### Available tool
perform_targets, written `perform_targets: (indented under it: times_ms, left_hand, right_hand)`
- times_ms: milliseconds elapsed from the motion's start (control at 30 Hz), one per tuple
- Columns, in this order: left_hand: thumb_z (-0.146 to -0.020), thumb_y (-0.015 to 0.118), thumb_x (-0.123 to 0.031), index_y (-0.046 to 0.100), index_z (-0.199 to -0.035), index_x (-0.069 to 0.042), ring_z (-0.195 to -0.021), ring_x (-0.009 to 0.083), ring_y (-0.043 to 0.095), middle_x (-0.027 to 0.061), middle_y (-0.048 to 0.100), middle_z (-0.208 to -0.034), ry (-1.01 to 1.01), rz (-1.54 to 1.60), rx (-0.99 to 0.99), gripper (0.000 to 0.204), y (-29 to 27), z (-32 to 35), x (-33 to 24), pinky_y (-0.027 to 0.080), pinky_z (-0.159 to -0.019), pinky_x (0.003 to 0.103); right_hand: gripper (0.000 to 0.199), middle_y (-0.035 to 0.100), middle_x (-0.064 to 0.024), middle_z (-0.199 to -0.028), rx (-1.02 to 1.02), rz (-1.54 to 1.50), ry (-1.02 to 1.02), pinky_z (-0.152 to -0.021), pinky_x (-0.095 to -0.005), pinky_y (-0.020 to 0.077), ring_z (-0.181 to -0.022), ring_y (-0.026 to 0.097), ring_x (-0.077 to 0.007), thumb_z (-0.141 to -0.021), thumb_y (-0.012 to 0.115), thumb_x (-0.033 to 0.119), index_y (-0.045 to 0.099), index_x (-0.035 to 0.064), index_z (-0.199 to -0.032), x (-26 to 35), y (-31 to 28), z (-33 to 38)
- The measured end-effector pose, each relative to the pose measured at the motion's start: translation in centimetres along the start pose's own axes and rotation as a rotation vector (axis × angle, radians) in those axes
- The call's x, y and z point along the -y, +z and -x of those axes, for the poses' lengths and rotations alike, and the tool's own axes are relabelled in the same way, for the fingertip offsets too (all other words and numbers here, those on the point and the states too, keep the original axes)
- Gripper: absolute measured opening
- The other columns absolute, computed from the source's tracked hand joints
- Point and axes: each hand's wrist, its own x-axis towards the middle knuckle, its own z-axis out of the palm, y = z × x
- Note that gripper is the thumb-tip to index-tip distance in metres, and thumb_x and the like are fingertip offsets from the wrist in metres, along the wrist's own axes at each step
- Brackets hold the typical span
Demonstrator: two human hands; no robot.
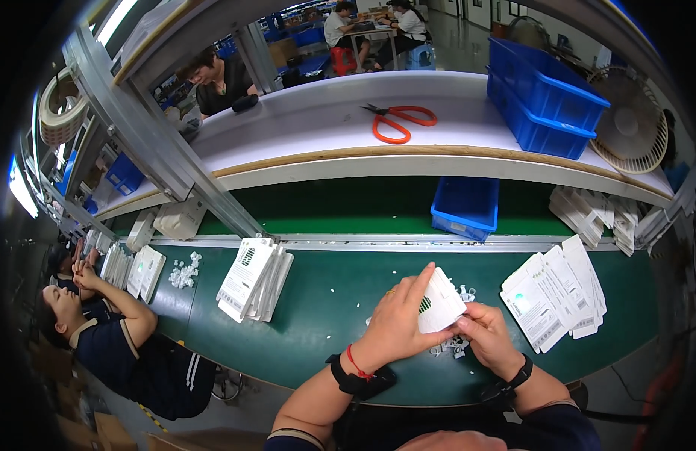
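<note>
A flat white cardboard box with green print is held tilted over the green bench. My left hand grips it, fingers along the far side and thumb near the lower edge. At the box's lower right corner, my right hand has thumb and fingers pinched together; what lies between them is hidden. Under and beside the box is a loose pile of small white plastic pieces, partly covered by my hands. To the right, several similar flat white boxes lie fanned out. A stack of white boxes sits left of my hands.
A blue bin stands at the bench's back, under a shelf bearing orange-handled scissors and stacked blue bins. More white packages lie back right. A co-worker sits at left near another pile of small pieces.
</note>
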Motion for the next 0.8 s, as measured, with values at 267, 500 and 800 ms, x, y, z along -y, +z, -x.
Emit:
perform_targets:
  times_ms: [267,500,800]
  left_hand:
    - [-0.063,0.08,-0.029,0.035,-0.137,-0.004,-0.092,0.0353,0.057,0.0177,0.054,-0.106,0.037,0.077,-0.048,0.091,0.0,-0.1,0.3,0.047,-0.081,0.041]
    - [-0.059,0.084,-0.027,0.041,-0.128,0.0,-0.093,0.0332,0.059,0.0189,0.056,-0.108,0.126,0.107,-0.128,0.085,0.4,-0.1,0.4,0.048,-0.08,0.039]
    - [-0.059,0.083,-0.024,0.045,-0.121,-0.001,-0.093,0.0333,0.059,0.018,0.056,-0.109,0.163,0.094,-0.114,0.076,0.9,0.2,0.5,0.048,-0.078,0.039]
  right_hand:
    - [0.025,0.063,-0.0056,-0.094,0.015,-0.006,-0.01,-0.08,-0.0258,0.047,-0.086,0.058,-0.0109,-0.094,0.051,0.011,0.056,-0.0059,-0.112,0.1,0.5,-0.2]
    - [0.034,0.055,-0.01,-0.116,0.046,-0.208,0.046,-0.087,-0.0292,0.045,-0.101,0.054,-0.0138,-0.097,0.044,0.015,0.045,-0.0044,-0.125,0.1,1.3,0.1]
    - [0.05,0.048,-0.0123,-0.129,-0.012,-0.016,-0.091,-0.094,-0.0306,0.0414,-0.112,0.052,-0.0169,-0.094,0.043,0.006,0.029,-0.002,-0.141,0.9,1.9,0.2]
